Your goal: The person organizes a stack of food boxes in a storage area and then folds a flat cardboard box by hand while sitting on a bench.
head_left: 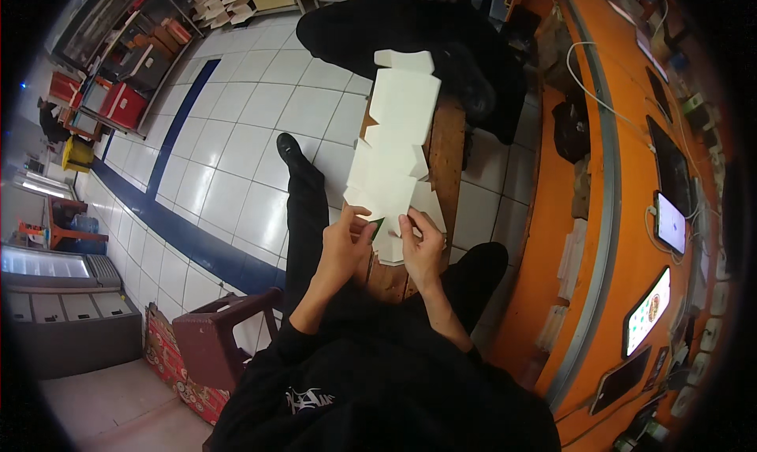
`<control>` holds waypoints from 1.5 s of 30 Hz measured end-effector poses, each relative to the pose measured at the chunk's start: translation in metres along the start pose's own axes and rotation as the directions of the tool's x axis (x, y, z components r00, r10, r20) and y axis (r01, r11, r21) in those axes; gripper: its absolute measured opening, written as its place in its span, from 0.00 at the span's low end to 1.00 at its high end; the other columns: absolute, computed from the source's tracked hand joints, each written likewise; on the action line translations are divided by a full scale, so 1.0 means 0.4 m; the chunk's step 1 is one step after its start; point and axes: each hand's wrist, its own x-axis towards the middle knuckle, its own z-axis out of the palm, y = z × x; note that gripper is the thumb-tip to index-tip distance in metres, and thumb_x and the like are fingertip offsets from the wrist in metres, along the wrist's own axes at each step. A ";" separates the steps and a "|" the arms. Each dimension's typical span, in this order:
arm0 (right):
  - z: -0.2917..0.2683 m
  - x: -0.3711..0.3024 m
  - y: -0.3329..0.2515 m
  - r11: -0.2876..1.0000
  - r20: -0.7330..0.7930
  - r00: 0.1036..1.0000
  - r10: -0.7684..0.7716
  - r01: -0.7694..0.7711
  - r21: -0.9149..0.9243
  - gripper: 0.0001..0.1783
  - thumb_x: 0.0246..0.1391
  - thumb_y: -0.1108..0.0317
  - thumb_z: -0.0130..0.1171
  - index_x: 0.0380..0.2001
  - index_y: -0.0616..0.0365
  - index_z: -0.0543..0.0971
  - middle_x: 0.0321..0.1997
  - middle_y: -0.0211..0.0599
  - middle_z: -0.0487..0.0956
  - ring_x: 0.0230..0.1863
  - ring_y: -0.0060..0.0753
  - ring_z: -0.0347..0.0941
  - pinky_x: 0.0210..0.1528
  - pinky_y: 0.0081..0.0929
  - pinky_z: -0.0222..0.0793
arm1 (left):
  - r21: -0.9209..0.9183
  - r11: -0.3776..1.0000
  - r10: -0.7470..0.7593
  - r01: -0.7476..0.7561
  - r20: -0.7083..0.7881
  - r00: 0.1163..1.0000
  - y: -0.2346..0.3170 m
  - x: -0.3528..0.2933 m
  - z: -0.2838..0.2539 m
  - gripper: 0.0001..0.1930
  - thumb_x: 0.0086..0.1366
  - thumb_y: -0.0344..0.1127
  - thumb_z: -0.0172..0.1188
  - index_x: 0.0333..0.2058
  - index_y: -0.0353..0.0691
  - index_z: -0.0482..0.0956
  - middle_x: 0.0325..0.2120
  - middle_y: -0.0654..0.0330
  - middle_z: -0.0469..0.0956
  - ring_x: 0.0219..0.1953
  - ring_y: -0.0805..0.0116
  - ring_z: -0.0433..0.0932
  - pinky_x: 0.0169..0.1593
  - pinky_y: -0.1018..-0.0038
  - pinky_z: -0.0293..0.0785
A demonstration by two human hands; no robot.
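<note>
A white unfolded cardboard box blank (392, 128) lies lengthwise over a narrow wooden bench (448, 152) in front of me, its cut flaps sticking out at the sides and far end. My left hand (347, 243) pinches the near left part of the blank, where a small dark green corner (378, 226) shows by the fingertips. On the other side, my right hand (423, 245) grips the near right part between thumb and fingers. Whether the green corner belongs to the blank, I cannot tell.
A person in black (426, 38) sits beyond the bench. Along the right runs an orange counter (587, 302) with several phones (646, 311) and cables. A maroon plastic stool (217, 334) stands at my left. Shelves with a red box (126, 103) are at the far left.
</note>
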 end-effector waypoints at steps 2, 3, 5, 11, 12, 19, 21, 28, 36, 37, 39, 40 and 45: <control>0.003 -0.001 0.009 0.999 0.044 0.998 -0.040 0.039 0.032 0.12 0.55 0.71 0.54 0.40 0.68 0.75 0.33 0.42 0.77 0.31 0.27 0.75 0.28 0.24 0.71 | -0.113 0.992 -0.066 0.060 -0.052 0.996 -0.017 0.006 0.003 0.07 0.58 0.26 0.58 0.35 0.32 0.72 0.22 0.58 0.77 0.25 0.76 0.77 0.28 0.81 0.74; 0.005 -0.001 0.018 0.997 0.085 0.995 -0.051 0.055 -0.050 0.13 0.53 0.74 0.54 0.42 0.68 0.74 0.30 0.40 0.77 0.29 0.26 0.75 0.28 0.23 0.72 | -0.113 0.992 -0.068 0.062 -0.051 0.996 -0.032 0.008 0.004 0.07 0.58 0.26 0.58 0.35 0.32 0.72 0.22 0.58 0.77 0.25 0.76 0.77 0.28 0.81 0.74; 0.010 -0.006 0.032 0.989 0.127 0.990 -0.056 0.073 -0.133 0.15 0.52 0.76 0.55 0.44 0.68 0.74 0.28 0.38 0.78 0.27 0.24 0.75 0.27 0.21 0.74 | -0.177 0.969 -0.170 0.170 0.013 0.985 -0.072 0.011 0.008 0.10 0.59 0.30 0.59 0.36 0.31 0.72 0.21 0.58 0.79 0.23 0.77 0.77 0.26 0.79 0.74; 0.012 -0.014 0.045 0.973 0.253 0.966 0.051 0.009 -0.229 0.19 0.46 0.78 0.58 0.45 0.63 0.73 0.25 0.39 0.79 0.28 0.26 0.77 0.30 0.21 0.73 | -0.382 0.864 -0.271 0.328 0.198 0.942 -0.136 -0.002 0.036 0.09 0.60 0.29 0.57 0.38 0.32 0.72 0.25 0.56 0.79 0.27 0.75 0.77 0.31 0.79 0.77; 0.009 -0.012 0.046 0.973 0.250 0.967 0.053 0.006 -0.231 0.19 0.46 0.78 0.58 0.45 0.63 0.73 0.25 0.39 0.79 0.28 0.26 0.77 0.30 0.21 0.73 | -0.383 0.863 -0.271 0.330 0.202 0.941 -0.143 -0.004 0.037 0.09 0.60 0.29 0.57 0.38 0.32 0.72 0.25 0.56 0.79 0.27 0.75 0.77 0.31 0.79 0.77; 0.006 -0.006 0.068 0.987 0.205 0.975 0.087 -0.057 -0.148 0.16 0.44 0.78 0.59 0.40 0.62 0.73 0.23 0.38 0.79 0.23 0.27 0.77 0.26 0.22 0.72 | -0.542 0.740 -0.244 0.397 0.333 0.911 -0.171 -0.009 0.039 0.10 0.60 0.24 0.55 0.41 0.31 0.72 0.30 0.56 0.78 0.33 0.73 0.77 0.38 0.79 0.76; 0.007 -0.007 0.071 0.987 0.201 0.976 0.087 -0.058 -0.147 0.15 0.44 0.78 0.60 0.39 0.62 0.73 0.22 0.38 0.79 0.23 0.26 0.77 0.26 0.22 0.72 | -0.557 0.729 -0.239 0.398 0.338 0.910 -0.175 -0.010 0.040 0.10 0.60 0.24 0.55 0.41 0.31 0.72 0.30 0.56 0.78 0.33 0.73 0.77 0.38 0.79 0.76; 0.012 -0.013 0.081 0.976 0.238 0.965 0.108 -0.057 -0.212 0.10 0.44 0.77 0.60 0.34 0.63 0.75 0.23 0.37 0.80 0.25 0.22 0.76 0.29 0.19 0.71 | -0.542 0.734 -0.270 0.409 0.320 0.908 -0.181 -0.023 0.051 0.10 0.60 0.25 0.56 0.40 0.32 0.72 0.30 0.58 0.78 0.32 0.75 0.76 0.37 0.80 0.75; 0.033 -0.046 0.069 0.916 0.333 0.939 -0.084 0.204 -0.344 0.13 0.50 0.72 0.54 0.41 0.63 0.77 0.28 0.48 0.77 0.32 0.47 0.75 0.33 0.32 0.69 | -0.597 0.662 -0.350 0.453 0.288 0.891 -0.213 -0.028 0.051 0.11 0.63 0.34 0.54 0.42 0.36 0.71 0.31 0.62 0.75 0.33 0.77 0.73 0.36 0.83 0.70; 0.040 -0.052 0.066 0.918 0.329 0.940 -0.092 0.208 -0.337 0.13 0.50 0.72 0.54 0.41 0.63 0.77 0.28 0.48 0.77 0.32 0.47 0.75 0.33 0.32 0.69 | -0.592 0.670 -0.346 0.448 0.285 0.894 -0.219 -0.029 0.048 0.11 0.63 0.34 0.54 0.42 0.36 0.71 0.31 0.62 0.75 0.33 0.77 0.73 0.36 0.83 0.70; 0.049 -0.067 0.062 0.917 0.373 0.927 0.034 0.119 -0.381 0.19 0.51 0.74 0.51 0.49 0.62 0.71 0.32 0.51 0.77 0.35 0.48 0.75 0.35 0.36 0.69 | -0.611 0.626 -0.382 0.485 0.301 0.874 -0.228 -0.032 0.046 0.12 0.64 0.38 0.54 0.41 0.36 0.72 0.32 0.61 0.75 0.33 0.77 0.73 0.36 0.83 0.70; 0.051 -0.081 0.087 0.906 0.447 0.894 0.042 0.154 -0.394 0.24 0.53 0.75 0.48 0.55 0.60 0.65 0.36 0.53 0.77 0.37 0.51 0.75 0.38 0.38 0.69 | -0.612 0.628 -0.360 0.482 0.321 0.876 -0.232 -0.031 0.046 0.14 0.63 0.41 0.55 0.41 0.35 0.72 0.32 0.60 0.75 0.32 0.77 0.74 0.36 0.82 0.70; 0.050 -0.086 0.146 0.982 0.419 0.904 0.090 -0.011 -0.186 0.27 0.53 0.68 0.52 0.57 0.60 0.61 0.39 0.53 0.77 0.40 0.48 0.75 0.40 0.37 0.71 | -0.400 0.797 -0.387 0.452 0.235 0.891 -0.243 -0.033 0.031 0.13 0.62 0.37 0.56 0.41 0.35 0.72 0.29 0.62 0.75 0.31 0.77 0.74 0.35 0.82 0.70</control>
